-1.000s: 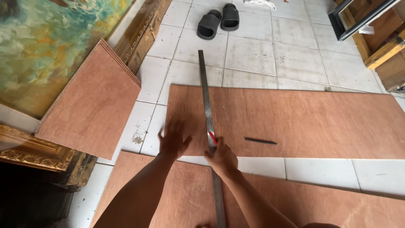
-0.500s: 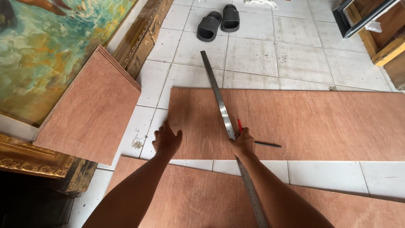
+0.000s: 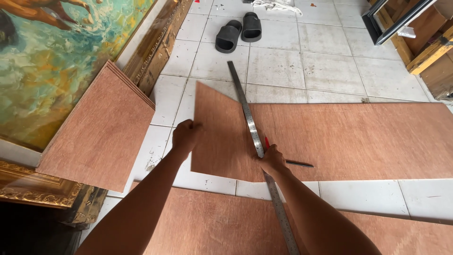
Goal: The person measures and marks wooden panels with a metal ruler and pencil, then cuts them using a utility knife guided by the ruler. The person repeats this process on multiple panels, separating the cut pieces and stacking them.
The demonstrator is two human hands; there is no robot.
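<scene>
Head view looks down on a white tiled floor (image 3: 283,66) where a long reddish-brown plywood sheet (image 3: 358,137) lies flat. The left hand (image 3: 185,136) has its fingers curled closed around the left edge of a cut-off reddish-brown plywood piece (image 3: 219,137), which sits skewed against the long sheet, its far corner swung outward over the tiles. The right hand (image 3: 272,160) presses down on a long grey steel ruler (image 3: 250,123); its fingers are closed around a red-handled knife (image 3: 266,143), of which only a sliver of red shows just beyond the knuckles, so the blade cannot be made out. The ruler runs from beyond the right fingers, across the seam between the cut piece and the long sheet, back under the right wrist and over a second reddish-brown plywood sheet (image 3: 212,226) that lies nearest the person. Just to the right of the right fingers a thin dark pencil (image 3: 299,164) lies on the long sheet, near but not touching the hand.

To the left of the left fingers, well apart, a stack of reddish-brown plywood squares (image 3: 101,132) leans against a large gilt-framed painting (image 3: 56,61) in blue-green and ochre tones. Far beyond both hands a pair of black slip-on sandals (image 3: 238,32) rests on the tiles. Well off to the right beyond the right fingers stand wooden frames and planks (image 3: 420,42).
</scene>
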